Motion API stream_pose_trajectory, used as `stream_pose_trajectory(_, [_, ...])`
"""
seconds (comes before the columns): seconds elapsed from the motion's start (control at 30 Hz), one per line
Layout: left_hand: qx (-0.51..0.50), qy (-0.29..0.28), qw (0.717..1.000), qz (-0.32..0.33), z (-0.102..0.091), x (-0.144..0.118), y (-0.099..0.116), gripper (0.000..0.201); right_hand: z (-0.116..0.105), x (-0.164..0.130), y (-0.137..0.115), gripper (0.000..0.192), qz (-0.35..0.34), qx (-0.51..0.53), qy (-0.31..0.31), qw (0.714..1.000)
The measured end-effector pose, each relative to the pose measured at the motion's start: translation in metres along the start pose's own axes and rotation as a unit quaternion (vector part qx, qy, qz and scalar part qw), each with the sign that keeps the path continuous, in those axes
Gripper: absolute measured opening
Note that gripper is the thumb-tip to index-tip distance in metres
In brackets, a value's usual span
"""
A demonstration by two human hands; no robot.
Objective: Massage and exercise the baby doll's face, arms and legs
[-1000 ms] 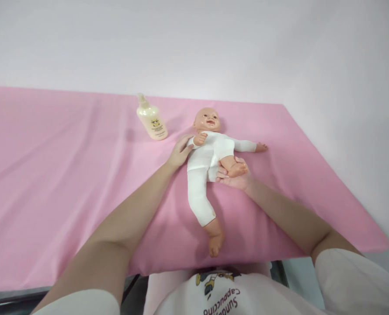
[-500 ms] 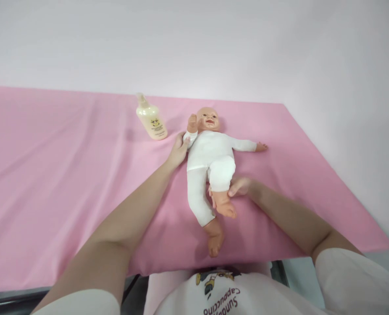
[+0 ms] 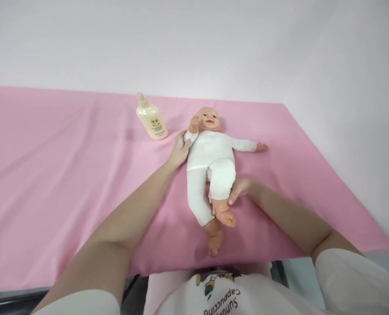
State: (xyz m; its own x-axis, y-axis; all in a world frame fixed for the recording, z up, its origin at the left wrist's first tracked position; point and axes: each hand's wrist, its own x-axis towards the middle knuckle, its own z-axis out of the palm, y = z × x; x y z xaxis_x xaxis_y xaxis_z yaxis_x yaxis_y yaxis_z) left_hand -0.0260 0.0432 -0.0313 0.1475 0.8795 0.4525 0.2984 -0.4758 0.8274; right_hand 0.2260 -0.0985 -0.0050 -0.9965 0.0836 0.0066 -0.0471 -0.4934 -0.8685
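Observation:
A baby doll (image 3: 210,146) with a white cloth body lies face up, its bare feet toward me. My left hand (image 3: 180,149) is closed around the doll's raised arm, on the left side of its body. Under the doll's bent leg, my right hand (image 3: 238,189) grips the lower leg just above the foot. The thumb shows on the right side, and fingertips peek out on the left; the palm is partly hidden by the leg. The doll's other arm stretches out to the right, and its other leg rests on the cloth.
A pale yellow pump bottle (image 3: 151,120) with a printed label is to the left of the doll's head. Pink cloth (image 3: 66,175) covers the table, with soft folds on the left. The near table edge runs just in front of my body.
The doll's bent leg has come down slightly toward me, with my right hand still on it. The raised arm has shifted a little right and closer to the head with my left hand.

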Motion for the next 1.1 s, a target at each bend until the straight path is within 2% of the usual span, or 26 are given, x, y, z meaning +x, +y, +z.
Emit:
stream_pose_trajectory(0.17, [-0.024,-0.011,1.0,-0.002,0.0,0.0,-0.009,0.067,-0.003,-0.002,-0.002,0.061,0.004,0.001,-0.004,1.0])
stream_pose_trajectory(0.27, [-0.02,-0.003,1.0,0.002,-0.001,0.0,-0.009,0.062,-0.004,-0.005,-0.001,0.063,-0.017,0.012,-0.009,1.0])
stream_pose_trajectory(0.37, [-0.011,-0.003,1.0,0.029,-0.002,0.0,-0.005,0.058,-0.004,-0.005,0.006,0.063,-0.089,0.053,-0.024,0.994])
stream_pose_trajectory(0.47, [0.009,-0.006,0.997,0.07,-0.002,-0.002,0.001,0.055,-0.006,-0.002,0.011,0.06,-0.177,0.109,-0.053,0.977])
stream_pose_trajectory(0.6, [0.08,-0.023,0.986,0.145,-0.006,-0.003,0.011,0.044,-0.011,-0.001,0.008,0.055,-0.241,0.141,-0.073,0.957])
stream_pose_trajectory(0.67, [0.119,-0.044,0.977,0.174,-0.008,-0.003,0.016,0.038,-0.012,-0.003,0.002,0.052,-0.255,0.147,-0.022,0.955])
stream_pose_trajectory(0.8, [0.172,-0.066,0.963,0.195,-0.009,-0.003,0.023,0.039,-0.01,-0.005,-0.006,0.044,-0.266,0.172,0.156,0.936])
stream_pose_trajectory(0.87, [0.178,-0.072,0.96,0.205,-0.009,-0.004,0.025,0.042,-0.009,-0.005,-0.007,0.045,-0.261,0.176,0.208,0.926])
stream_pose_trajectory(0.97, [0.177,-0.072,0.958,0.212,-0.009,-0.005,0.026,0.046,-0.009,-0.003,-0.006,0.048,-0.251,0.177,0.239,0.921])
stream_pose_trajectory(1.1, [0.186,-0.071,0.958,0.207,-0.008,-0.005,0.027,0.05,-0.011,-0.002,-0.004,0.047,-0.241,0.171,0.249,0.922])
